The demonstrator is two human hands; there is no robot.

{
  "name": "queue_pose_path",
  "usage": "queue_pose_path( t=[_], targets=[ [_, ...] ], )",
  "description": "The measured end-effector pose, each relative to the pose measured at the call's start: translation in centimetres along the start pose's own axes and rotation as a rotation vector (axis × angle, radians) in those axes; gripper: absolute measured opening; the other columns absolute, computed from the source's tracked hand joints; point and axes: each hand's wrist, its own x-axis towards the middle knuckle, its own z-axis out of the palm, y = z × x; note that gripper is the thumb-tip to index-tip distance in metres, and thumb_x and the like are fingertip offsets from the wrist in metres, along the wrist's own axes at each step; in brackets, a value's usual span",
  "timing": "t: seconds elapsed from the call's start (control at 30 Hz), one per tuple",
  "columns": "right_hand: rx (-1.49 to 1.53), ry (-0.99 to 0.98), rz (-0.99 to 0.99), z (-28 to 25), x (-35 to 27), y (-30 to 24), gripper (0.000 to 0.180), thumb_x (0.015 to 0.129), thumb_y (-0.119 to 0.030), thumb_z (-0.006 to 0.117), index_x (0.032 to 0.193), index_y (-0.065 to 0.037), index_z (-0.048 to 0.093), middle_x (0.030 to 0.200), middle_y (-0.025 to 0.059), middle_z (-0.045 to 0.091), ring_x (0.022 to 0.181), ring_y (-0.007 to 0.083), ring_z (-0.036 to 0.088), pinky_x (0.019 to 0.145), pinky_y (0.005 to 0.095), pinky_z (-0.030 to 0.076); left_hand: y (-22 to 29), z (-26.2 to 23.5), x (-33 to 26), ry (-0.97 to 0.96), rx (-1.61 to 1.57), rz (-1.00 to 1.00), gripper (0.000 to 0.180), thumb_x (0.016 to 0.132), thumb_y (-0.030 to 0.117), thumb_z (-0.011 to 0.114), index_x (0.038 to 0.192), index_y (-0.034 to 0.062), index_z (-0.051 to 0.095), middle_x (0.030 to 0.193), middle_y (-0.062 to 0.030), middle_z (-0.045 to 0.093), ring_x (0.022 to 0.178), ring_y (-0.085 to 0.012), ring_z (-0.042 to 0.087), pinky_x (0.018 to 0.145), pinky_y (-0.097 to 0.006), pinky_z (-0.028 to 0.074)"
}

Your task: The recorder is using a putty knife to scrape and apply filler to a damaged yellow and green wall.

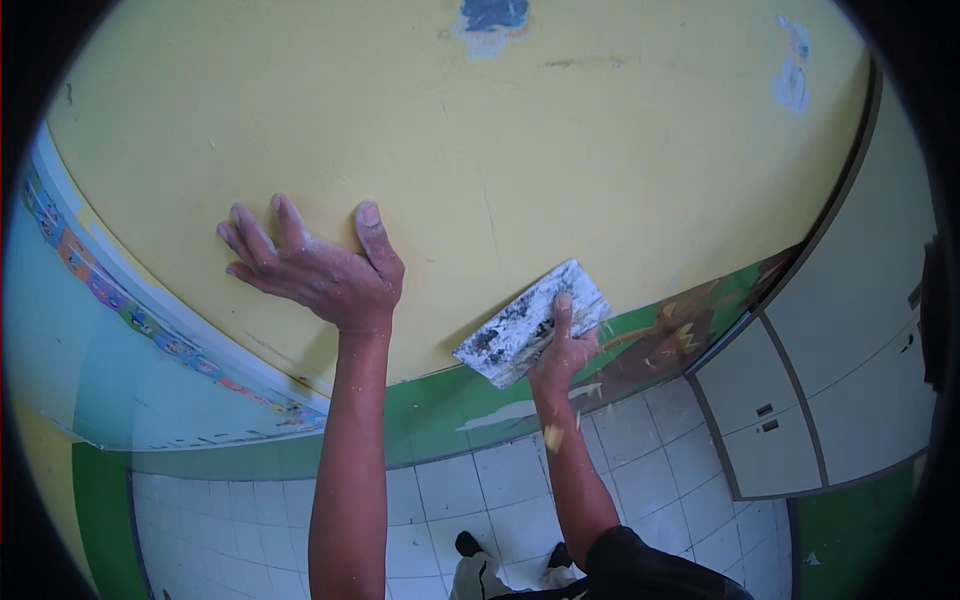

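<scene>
Gripping from behind, the right hand (562, 352) keeps a wide scraper blade (533, 322) closed in its fist, with the index finger stretched flat along the back of the blade and pressing it to the yellow wall (560, 170). The handle is hidden inside the palm, so I cannot tell its form. The blade sits low on the wall, just above the green painted band (455, 405).

I judge the blade to be thin, stiff metal and light in the hand. It is crusted with white and dark dried material, so the surface looks rough, not slippery. The best hold seems the hidden handle, with one finger on the back to give pressure; the edges may be sharp.

The left hand (320, 268) holds nothing. It lies open on the wall, fingers spread, dusted with white powder, well apart from the blade.

The wall paint is matte, with fine cracks and some chipped patches near the top. Below are pale square floor tiles (520, 500) and, at the right, grey cabinet doors (850, 360).
</scene>
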Motion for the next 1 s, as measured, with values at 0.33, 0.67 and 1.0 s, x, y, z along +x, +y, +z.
queue_pose_path(
  t=[0.33, 0.67, 1.0],
  targets=[
    [-0.315, 0.157, 0.248, -21.5, -4.8, -1.3, 0.043, 0.083, 0.002, 0.075, 0.124, 0.003, 0.06, 0.116, 0.0113, 0.068, 0.098, 0.0231, 0.067, 0.088, 0.0379, 0.055, 0.3, -0.4, 0.0, 0.015, -0.005, -0.025, 0.068, 0.098, 0.048, 0.06, 0.145, 0.0026, 0.04, 0.154, -0.0292, 0.032, 0.149, -0.0509, 0.023, 0.116, -0.071, 0.012],
    [-1.065, -0.339, 0.134, -23.9, -1.6, -7.0, 0.051, 0.07, 0.007, 0.054, 0.121, 0.006, 0.062, 0.108, 0.0153, 0.067, 0.095, 0.0224, 0.065, 0.086, 0.0359, 0.051, 0.0, 0.2, -0.5, 0.078, -0.043, -0.041, 0.069, 0.098, 0.052, 0.059, 0.146, 0.0042, 0.045, 0.153, -0.0273, 0.037, 0.149, -0.0497, 0.028, 0.119, -0.068, 0.008],
    [-1.152, -0.479, -0.167, -16.9, -6.9, -6.5, 0.07, 0.076, 0.015, 0.047, 0.145, 0.004, 0.049, 0.141, 0.0287, 0.053, 0.132, 0.0457, 0.049, 0.116, 0.0474, 0.036, 0.3, 0.0, -0.4, 0.073, -0.067, -0.042, 0.068, 0.097, 0.053, 0.06, 0.145, 0.0066, 0.046, 0.153, -0.0255, 0.038, 0.148, -0.0483, 0.03, 0.119, -0.068, 0.009]
  ],
)
